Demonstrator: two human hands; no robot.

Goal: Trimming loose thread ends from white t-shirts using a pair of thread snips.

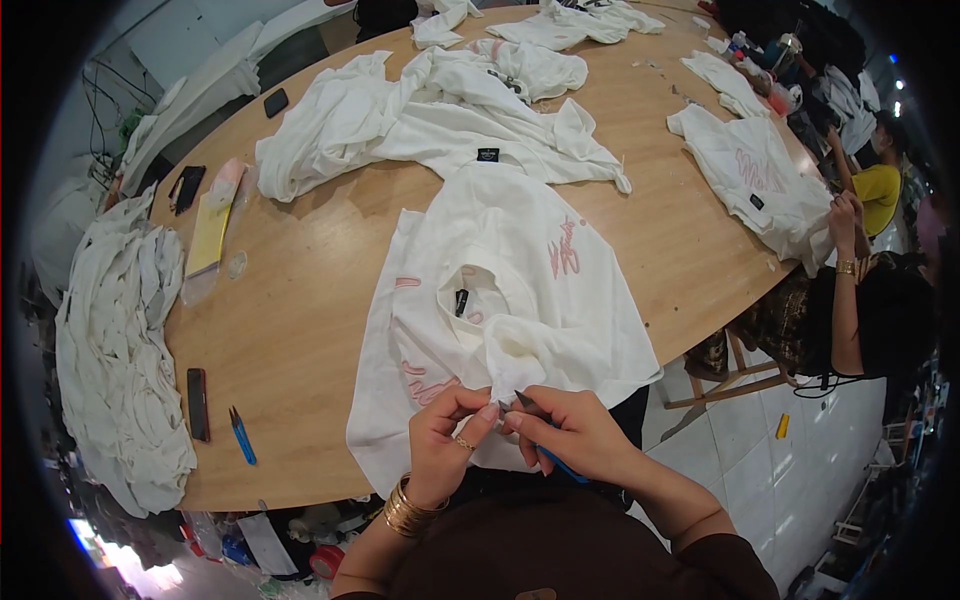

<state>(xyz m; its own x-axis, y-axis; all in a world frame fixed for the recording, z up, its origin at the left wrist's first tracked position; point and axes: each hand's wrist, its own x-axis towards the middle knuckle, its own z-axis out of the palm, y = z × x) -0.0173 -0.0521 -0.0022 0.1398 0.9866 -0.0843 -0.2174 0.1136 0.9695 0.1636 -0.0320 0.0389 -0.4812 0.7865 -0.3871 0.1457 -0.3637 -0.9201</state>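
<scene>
A white garment (590,330) with pink lettering lies in front of me, its collar opening facing up and its near edge hanging over the table's edge. My left hand (443,440), with gold bangles on the wrist and a ring, pinches a bit of its white cloth. Close against it, my right hand (580,432) is closed round thread snips (566,470) with a blue handle. Their dark blades point at the pinched cloth between my fingertips. Whether the blades touch a thread is too small to tell.
On the wooden table (300,300) lie white garments (420,120), a white pile (125,370) at the left, a phone (198,405), blue snips (242,436) and a yellow packet (210,235). At the right, a co-worker's hand (845,215) holds another white shirt (750,170). A wooden stool (725,390) stands below.
</scene>
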